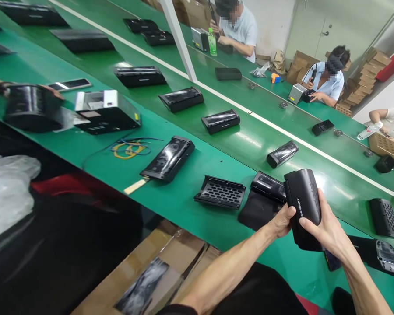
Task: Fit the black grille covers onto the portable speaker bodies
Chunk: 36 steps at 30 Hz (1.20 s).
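Note:
Both my hands hold a black speaker casing (pixel 304 205) upright above the near edge of the green conveyor table (pixel 184 197). My left hand (pixel 282 221) grips its left side, thumb on the front. My right hand (pixel 326 229) wraps round its right side, thumb across the front. Just behind the casing lies another black speaker unit (pixel 268 186) on a dark mat (pixel 256 211). A perforated black grille (pixel 220 191) lies to the left of the mat.
Several black speaker units lie along the green belts, one large one (pixel 168 159) beside coloured wires (pixel 129 148). A black box device (pixel 105 112) stands at left, next to another person's hand holding a casing (pixel 31 107). Workers sit at the far side. Cardboard boxes (pixel 151 271) lie below.

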{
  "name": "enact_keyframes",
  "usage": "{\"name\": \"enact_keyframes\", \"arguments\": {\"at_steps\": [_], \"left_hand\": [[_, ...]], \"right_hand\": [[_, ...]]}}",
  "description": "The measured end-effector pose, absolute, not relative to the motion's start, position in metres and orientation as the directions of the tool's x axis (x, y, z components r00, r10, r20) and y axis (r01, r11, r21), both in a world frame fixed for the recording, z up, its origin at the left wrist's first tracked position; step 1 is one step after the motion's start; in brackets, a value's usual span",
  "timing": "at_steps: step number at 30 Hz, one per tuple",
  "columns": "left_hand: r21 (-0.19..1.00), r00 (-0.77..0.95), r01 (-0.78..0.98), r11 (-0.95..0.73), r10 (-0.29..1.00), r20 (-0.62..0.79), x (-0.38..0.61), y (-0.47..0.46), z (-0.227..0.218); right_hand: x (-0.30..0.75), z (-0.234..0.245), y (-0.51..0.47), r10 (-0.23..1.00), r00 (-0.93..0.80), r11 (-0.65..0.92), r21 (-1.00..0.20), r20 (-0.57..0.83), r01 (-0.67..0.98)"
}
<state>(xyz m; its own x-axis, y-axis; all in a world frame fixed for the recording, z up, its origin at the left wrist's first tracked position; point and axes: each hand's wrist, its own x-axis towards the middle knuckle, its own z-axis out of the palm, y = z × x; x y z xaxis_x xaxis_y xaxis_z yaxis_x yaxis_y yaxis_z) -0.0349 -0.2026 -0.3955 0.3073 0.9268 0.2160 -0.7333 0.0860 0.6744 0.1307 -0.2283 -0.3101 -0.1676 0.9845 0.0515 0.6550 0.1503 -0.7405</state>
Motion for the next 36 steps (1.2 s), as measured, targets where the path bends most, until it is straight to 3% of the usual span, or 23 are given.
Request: {"name": "enact_keyframes", "arguments": {"at_steps": [6,12,17,20,24,30,34,36], "left_hand": [[0.68,0.364,-0.715,0.159,0.916,0.168,-0.038,-0.198,-0.406],[0.682,0.264,-0.723,0.114,0.957,0.12,-0.036,-0.202,-0.402],[0.702,0.104,-0.711,0.045,0.994,0.042,-0.036,-0.204,-0.395],[0.726,0.04,-0.687,0.044,0.999,-0.023,-0.034,-0.202,-0.398],[0.76,0.018,-0.648,0.059,0.998,-0.062,-0.024,-0.206,-0.401],[0.805,0.003,-0.593,0.02,1.0,-0.022,-0.01,-0.217,-0.404],[0.871,0.207,-0.452,0.193,0.972,-0.107,-0.049,-0.199,-0.383],[0.938,0.21,-0.341,0.067,0.978,0.006,-0.077,-0.186,-0.359]], "right_hand": [[0.132,-0.318,-0.225,0.98,-0.192,0.088,-0.77,-0.045,0.632],[0.142,-0.324,-0.225,0.974,-0.222,0.159,-0.801,0.034,0.578],[0.13,-0.378,-0.259,0.96,0.05,0.217,-0.846,0.276,0.486],[0.121,-0.405,-0.267,0.937,0.169,0.221,-0.892,0.307,0.395],[0.122,-0.413,-0.272,0.937,0.131,0.251,-0.887,0.323,0.388],[0.121,-0.412,-0.28,0.826,0.374,0.28,-0.882,0.422,0.378],[0.146,-0.408,-0.282,0.891,0.317,0.227,-0.923,0.326,0.312],[0.162,-0.403,-0.287,0.932,0.269,0.167,-0.946,0.243,0.276]]}}
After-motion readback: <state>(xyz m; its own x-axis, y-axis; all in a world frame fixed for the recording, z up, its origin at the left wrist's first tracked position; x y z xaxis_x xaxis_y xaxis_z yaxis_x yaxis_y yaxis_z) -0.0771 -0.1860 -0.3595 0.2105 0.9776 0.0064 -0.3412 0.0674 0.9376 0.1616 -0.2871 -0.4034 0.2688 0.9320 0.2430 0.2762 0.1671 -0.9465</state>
